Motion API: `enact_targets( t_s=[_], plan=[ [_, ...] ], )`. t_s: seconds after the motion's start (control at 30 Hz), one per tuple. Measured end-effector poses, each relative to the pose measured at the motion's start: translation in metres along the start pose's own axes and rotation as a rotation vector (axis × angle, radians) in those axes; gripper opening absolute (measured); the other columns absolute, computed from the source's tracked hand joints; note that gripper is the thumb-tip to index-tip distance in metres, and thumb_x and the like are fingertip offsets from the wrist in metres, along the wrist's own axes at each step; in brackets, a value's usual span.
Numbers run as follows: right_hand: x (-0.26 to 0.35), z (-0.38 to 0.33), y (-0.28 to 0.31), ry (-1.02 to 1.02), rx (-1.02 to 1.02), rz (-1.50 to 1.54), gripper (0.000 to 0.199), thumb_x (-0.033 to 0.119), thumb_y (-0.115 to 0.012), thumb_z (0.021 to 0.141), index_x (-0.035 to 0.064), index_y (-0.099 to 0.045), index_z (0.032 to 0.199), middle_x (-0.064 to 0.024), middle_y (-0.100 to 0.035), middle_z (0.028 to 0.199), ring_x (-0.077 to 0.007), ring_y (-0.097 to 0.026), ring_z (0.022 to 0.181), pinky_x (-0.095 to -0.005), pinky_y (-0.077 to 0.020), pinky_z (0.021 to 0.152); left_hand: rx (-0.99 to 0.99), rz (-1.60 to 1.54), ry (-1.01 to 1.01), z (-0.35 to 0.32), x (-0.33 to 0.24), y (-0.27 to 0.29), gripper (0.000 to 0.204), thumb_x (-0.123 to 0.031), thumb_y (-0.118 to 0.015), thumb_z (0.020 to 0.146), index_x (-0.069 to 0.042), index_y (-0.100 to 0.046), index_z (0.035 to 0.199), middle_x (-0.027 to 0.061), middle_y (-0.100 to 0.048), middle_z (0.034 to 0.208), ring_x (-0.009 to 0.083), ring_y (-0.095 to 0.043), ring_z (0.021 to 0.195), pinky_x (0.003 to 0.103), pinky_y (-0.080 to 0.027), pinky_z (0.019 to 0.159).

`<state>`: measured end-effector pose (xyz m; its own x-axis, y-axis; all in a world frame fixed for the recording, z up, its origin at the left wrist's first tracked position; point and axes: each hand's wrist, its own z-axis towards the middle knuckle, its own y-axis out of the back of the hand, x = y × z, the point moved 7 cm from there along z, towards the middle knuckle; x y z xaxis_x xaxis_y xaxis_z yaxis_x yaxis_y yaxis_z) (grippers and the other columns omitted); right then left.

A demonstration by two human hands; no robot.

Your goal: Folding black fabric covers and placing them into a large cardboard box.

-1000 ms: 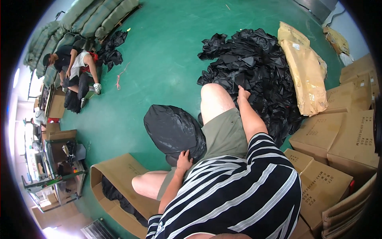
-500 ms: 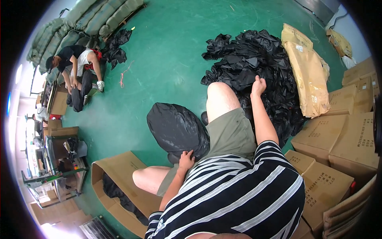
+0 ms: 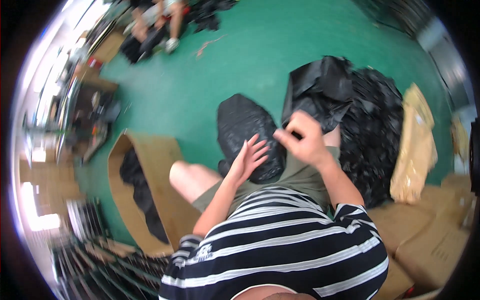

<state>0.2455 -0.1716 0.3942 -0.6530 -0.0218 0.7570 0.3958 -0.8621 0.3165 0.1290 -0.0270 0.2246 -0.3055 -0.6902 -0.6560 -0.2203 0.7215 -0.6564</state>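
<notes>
An open cardboard box [image 3: 150, 195] at eight o'clock holds black bags. The left hand [image 3: 248, 159] rests with fingers spread flat on a stuffed, crinkled black plastic bag [image 3: 247, 135] on the person's lap. The right hand [image 3: 300, 140], fingers pinched closed, lifts a limp glossy black bag [image 3: 320, 90] from the heap [image 3: 375, 130] at two o'clock.

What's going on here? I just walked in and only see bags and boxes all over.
A person in a striped shirt sits on the green floor. Their left hand rests open on a filled black bag in their lap, while the right hand has a closed grip on an empty black bag lifted from the pile of black bags at their right. An open cardboard box with black bags inside lies at their left. Another person sits farther off.
</notes>
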Motion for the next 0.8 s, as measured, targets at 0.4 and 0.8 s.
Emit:
enact_targets(
  t_s=[0.4,0.8],
  plan=[
    [0.064,-0.082,-0.175,0.19,0.964,0.255,0.023,0.02,-0.066,0.082,0.0054,-0.054,0.068,-0.0085,-0.054,0.065,-0.0255,-0.055,0.065,-0.036,-0.045,0.06,-0.054,-0.353,-0.573,-0.057,-0.085,0.041,0.047,-0.033,-0.038,0.098,-0.001,-0.048,0.131,0.0182,-0.052,0.13,0.0317,-0.054,0.114,0.045,-0.041,0.103],
    [-0.041,-0.038,-0.133,-0.695,0.322,0.716,0.021,0.014,-0.061,0.092,-0.0021,-0.062,0.106,-0.0015,-0.064,0.097,-0.0041,-0.053,0.082,-0.0203,-0.0429,0.072,0.242,-0.609,-0.176,-0.073,-0.06,0.037,0.04,-0.029,-0.043,0.099,0.001,-0.055,0.123,0.0128,-0.063,0.117,0.0209,-0.062,0.104,0.033,-0.049,0.093]
  ],
)
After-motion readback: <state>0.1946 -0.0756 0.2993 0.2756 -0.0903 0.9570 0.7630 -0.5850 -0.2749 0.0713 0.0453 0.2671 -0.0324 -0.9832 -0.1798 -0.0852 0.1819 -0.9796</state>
